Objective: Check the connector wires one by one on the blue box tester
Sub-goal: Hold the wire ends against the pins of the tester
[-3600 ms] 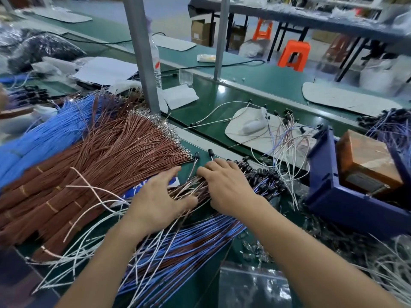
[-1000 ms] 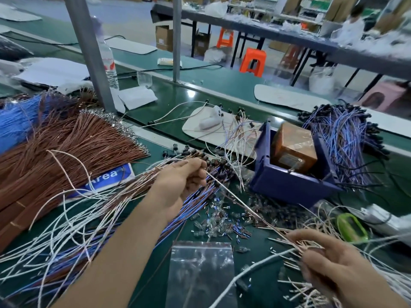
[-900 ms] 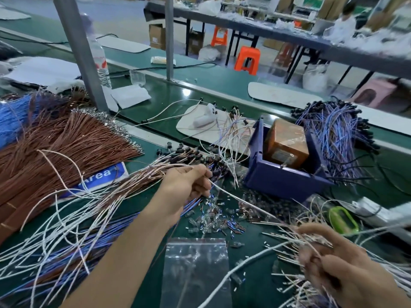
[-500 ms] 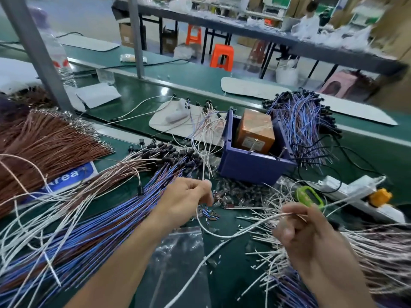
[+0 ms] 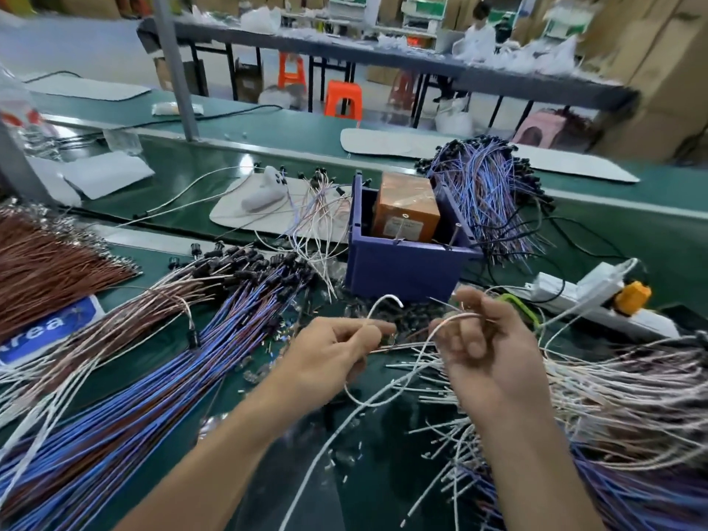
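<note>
Pinching a thin connector wire [image 5: 384, 297] crosswise between them, the left hand [image 5: 337, 354] and right hand [image 5: 488, 350] each curl fingers on it, with the blue box tester [image 5: 406, 270] just beyond, nearest the right hand.

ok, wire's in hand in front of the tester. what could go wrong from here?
1. The white wire pinched by the left hand trails across the loose pile beside the right hand, which grips a pinkish wire; pulling toward the blue box tester may snag neighbours.
2. A similar blue bundle lies left, so checked and unchecked wires might get mixed.
</note>
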A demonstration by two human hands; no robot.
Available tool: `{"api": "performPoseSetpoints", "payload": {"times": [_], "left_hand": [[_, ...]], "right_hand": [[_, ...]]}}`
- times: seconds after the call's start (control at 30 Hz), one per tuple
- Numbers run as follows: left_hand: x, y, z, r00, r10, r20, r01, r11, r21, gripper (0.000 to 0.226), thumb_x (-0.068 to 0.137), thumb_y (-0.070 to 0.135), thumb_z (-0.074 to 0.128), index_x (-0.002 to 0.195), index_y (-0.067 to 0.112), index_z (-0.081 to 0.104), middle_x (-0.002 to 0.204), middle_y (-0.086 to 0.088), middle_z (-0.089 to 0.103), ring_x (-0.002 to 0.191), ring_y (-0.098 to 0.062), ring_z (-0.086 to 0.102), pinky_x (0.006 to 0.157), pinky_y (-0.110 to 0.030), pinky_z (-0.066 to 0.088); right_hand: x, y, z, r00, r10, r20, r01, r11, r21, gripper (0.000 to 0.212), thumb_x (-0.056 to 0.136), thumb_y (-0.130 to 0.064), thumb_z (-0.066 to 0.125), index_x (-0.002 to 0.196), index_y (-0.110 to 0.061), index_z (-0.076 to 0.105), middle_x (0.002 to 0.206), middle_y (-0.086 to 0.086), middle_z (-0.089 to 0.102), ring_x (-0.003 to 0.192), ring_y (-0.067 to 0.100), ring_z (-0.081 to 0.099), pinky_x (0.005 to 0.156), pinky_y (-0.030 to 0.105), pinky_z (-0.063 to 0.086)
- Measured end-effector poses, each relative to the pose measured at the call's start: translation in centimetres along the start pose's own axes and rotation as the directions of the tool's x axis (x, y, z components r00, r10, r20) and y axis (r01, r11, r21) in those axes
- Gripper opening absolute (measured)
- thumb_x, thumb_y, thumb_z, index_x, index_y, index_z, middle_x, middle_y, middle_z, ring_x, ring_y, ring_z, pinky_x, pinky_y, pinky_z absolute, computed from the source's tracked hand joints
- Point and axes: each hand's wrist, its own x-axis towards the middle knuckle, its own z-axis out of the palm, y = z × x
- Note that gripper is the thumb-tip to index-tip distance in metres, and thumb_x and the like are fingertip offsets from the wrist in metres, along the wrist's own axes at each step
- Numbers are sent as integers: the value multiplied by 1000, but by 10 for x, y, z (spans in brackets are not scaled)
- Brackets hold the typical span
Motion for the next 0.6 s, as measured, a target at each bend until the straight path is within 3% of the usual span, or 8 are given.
{"api": "performPoseSetpoints", "payload": {"times": [0.07,0.13,0.2,0.3,0.4,0.47,0.53,0.6], "left_hand": [[1,-2,11,1000,25,16,-24,999,-46,23,104,23,60,111,35,78,54,14,42,49,-7,36,48,-20,31],[-1,-3,19,994,84,71,-84,996,-3,25,100,29,60,114,43,76,56,11,40,53,-13,35,48,-24,30],[-4,-1,22,988,132,81,-137,989,63,22,96,34,59,101,44,78,54,11,43,51,-12,37,48,-23,29],[-4,-1,18,984,144,-107,-118,968,222,28,98,29,65,77,41,77,49,18,55,46,2,45,48,-16,33],[-3,-1,9,939,173,-299,-30,904,427,34,100,34,61,69,22,69,50,10,56,45,-5,43,45,-23,32],[-5,-3,5,900,241,-364,-47,884,466,44,102,35,59,62,16,58,53,7,55,49,-7,44,47,-24,33],[-9,-2,5,894,295,-338,-94,860,502,48,103,37,58,62,12,52,55,1,50,50,-10,40,49,-25,31],[-12,-1,6,900,345,-266,-162,833,529,49,99,42,56,62,12,48,52,3,43,50,-10,36,50,-24,32]], "right_hand": [[0,0,-2,998,18,62,-25,994,111,23,85,-14,53,75,-6,72,48,1,28,52,16,25,60,29,38],[0,1,-5,991,34,127,-59,978,200,28,90,-13,47,72,-7,68,47,0,30,50,16,31,58,28,44],[1,0,-9,985,29,168,-71,966,250,28,91,-14,45,71,-10,64,46,-1,31,50,15,35,62,28,48],[2,-5,-17,988,22,153,-64,959,275,25,88,-13,46,68,-11,61,46,-1,28,50,15,32,66,28,43],[3,-6,-21,997,2,72,-11,993,121,17,79,-12,48,64,-9,55,47,2,29,51,18,26,62,32,37],[0,-7,-21,996,-36,85,45,993,-113,12,74,-10,51,62,-11,51,55,7,47,55,21,42,70,36,44],[-5,-7,-18,984,-21,177,85,928,-362,25,77,-6,53,55,-16,49,75,12,68,76,23,64,84,41,53],[-10,-7,-12,959,47,279,87,889,-449,45,94,-8,49,50,-18,48,94,20,74,84,27,71,73,37,56]]}}
